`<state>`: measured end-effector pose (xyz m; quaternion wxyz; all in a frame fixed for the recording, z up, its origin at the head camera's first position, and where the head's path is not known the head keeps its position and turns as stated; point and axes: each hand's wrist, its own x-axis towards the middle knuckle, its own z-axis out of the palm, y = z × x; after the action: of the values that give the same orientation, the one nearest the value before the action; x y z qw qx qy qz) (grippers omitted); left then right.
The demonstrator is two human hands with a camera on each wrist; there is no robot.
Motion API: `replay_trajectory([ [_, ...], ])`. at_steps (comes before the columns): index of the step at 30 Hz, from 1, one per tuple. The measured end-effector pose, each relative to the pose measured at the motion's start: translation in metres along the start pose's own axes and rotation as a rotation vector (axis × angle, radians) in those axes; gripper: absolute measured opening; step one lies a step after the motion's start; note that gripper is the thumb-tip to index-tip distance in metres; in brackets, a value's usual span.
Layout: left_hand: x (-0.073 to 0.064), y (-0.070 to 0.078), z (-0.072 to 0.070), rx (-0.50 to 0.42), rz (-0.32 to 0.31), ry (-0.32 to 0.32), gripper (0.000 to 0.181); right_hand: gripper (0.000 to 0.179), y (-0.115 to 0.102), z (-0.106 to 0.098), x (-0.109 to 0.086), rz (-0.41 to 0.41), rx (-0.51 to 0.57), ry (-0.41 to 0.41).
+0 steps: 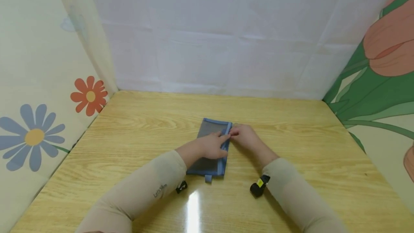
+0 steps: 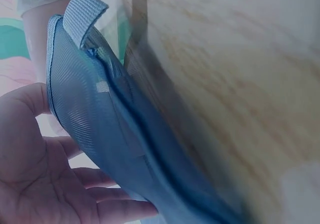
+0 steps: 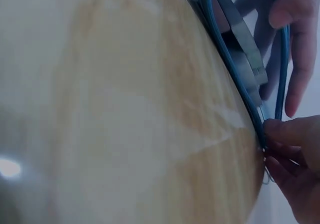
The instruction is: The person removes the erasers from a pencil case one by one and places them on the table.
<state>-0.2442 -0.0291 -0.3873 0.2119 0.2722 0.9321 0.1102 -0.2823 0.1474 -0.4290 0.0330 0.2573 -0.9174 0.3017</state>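
Observation:
A blue-edged mesh zipper pouch (image 1: 209, 128) lies flat on the wooden table, with a short fabric tab (image 1: 208, 178) at its near end. My left hand (image 1: 211, 146) rests across it, fingers extended over the mesh towards the right edge. At the far right corner, my right hand (image 1: 246, 136) pinches the pouch's edge between thumb and fingers. In the right wrist view a thin loop shows below those fingertips; whether it is a zipper pull is unclear. Dark flat pieces (image 3: 243, 39) show between the pouch's two blue edges.
The wood-grain table (image 1: 145, 118) meets a white cloth backdrop (image 1: 200, 46) behind. Flower-printed panels stand left (image 1: 35, 64) and right (image 1: 388, 92). Black wrist cameras hang under both sleeves, the right one (image 1: 258, 188) close to the tabletop.

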Motion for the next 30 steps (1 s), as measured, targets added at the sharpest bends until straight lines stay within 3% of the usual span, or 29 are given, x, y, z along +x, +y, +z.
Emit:
replay_trajectory([
  [8,-0.004,0.004,-0.006,-0.05,-0.003,0.007,0.061,0.006,-0.005,0.004,0.004,-0.005,-0.092,0.068],
  [17,-0.007,0.011,-0.008,0.08,0.023,0.101,0.057,0.009,-0.01,0.002,0.004,0.06,-0.116,0.025],
  [22,-0.011,0.021,-0.003,0.16,-0.045,0.149,0.05,0.009,-0.01,0.001,0.005,0.077,-0.087,0.022],
  [26,-0.013,0.029,0.001,0.285,-0.134,0.18,0.037,0.002,-0.01,0.002,0.005,0.117,-0.049,0.003],
  [28,-0.013,0.033,0.003,0.389,-0.179,0.183,0.036,0.004,-0.01,0.002,0.004,0.125,-0.037,-0.003],
  [30,-0.012,0.036,0.003,0.427,-0.245,0.177,0.04,0.005,-0.01,0.002,0.004,0.127,-0.033,-0.002],
])
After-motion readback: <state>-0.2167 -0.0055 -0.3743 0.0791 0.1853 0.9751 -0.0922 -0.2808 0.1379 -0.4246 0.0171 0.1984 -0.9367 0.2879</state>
